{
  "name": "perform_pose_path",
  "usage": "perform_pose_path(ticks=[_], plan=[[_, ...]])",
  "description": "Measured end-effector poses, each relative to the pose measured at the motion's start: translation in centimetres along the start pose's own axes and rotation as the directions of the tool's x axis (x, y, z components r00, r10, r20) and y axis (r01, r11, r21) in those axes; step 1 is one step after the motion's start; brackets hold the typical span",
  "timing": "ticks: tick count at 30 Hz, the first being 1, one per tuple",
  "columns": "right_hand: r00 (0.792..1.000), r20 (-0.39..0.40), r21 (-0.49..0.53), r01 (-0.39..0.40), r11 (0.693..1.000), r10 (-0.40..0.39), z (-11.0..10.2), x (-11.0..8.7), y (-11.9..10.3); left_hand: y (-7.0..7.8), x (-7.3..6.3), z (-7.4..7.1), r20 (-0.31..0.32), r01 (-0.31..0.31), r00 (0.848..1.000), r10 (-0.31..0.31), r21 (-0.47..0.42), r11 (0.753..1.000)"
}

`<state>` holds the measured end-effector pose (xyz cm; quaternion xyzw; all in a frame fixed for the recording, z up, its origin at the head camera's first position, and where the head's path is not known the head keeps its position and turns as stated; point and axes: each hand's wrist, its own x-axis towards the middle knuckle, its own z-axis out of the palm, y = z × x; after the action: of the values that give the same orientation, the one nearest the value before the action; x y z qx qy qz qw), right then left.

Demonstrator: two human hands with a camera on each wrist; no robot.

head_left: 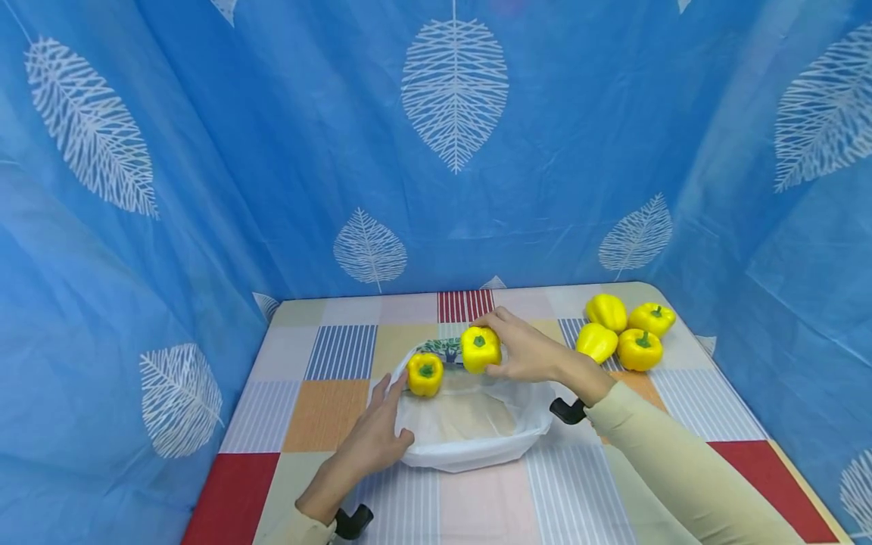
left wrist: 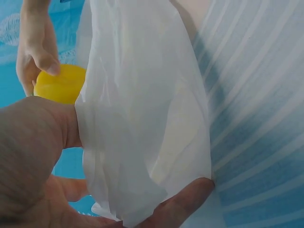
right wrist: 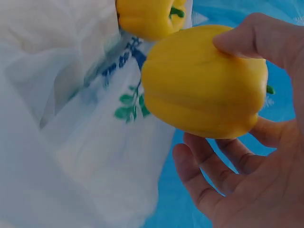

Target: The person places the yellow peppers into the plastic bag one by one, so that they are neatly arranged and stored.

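A white plastic bag (head_left: pixel 470 454) lies wide open at the table's middle, with a green and blue tree print on its far side. My left hand (head_left: pixel 371 439) holds its left rim, thumb over the inside and fingers along the outside; the left wrist view shows the film (left wrist: pixel 142 95) between them. One yellow bell pepper (head_left: pixel 425 375) is at the bag's far left, right by the left fingertips. Over the far right part of the opening, my right hand (head_left: pixel 527 352) grips another yellow bell pepper (right wrist: pixel 204 83) between thumb and fingers, its green stem facing me in the head view.
Several yellow bell peppers (head_left: pixel 639 350) stand grouped at the table's far right. A patchwork cloth (head_left: pixel 327 412) covers the table. Blue curtains (head_left: pixel 293 151) with white leaf prints hang close behind it and at both sides.
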<state>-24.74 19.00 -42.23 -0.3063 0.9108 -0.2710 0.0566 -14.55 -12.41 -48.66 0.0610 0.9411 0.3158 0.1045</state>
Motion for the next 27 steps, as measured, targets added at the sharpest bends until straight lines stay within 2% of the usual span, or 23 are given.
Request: perform_pose_path(ticks=[9,20,27], plan=[[0.997,0.066,-0.016,0.046,0.999,-0.045,1.8,1.5,-0.5,-0.2,0.0,0.1,-0.018,-0.010,1.000,0.010,-0.021,1.000],[0.993,0.111,-0.026,-0.040,0.999,0.043,3.6,2.2,-0.6,-0.5,-0.1,-0.2,-0.023,-0.019,1.000,0.018,-0.031,0.999],[0.992,0.106,-0.114,-0.061,0.992,0.073,4.3,2.7,-1.1,-0.6,0.1,-0.2,-0.003,-0.042,0.999,0.042,-0.042,0.998]])
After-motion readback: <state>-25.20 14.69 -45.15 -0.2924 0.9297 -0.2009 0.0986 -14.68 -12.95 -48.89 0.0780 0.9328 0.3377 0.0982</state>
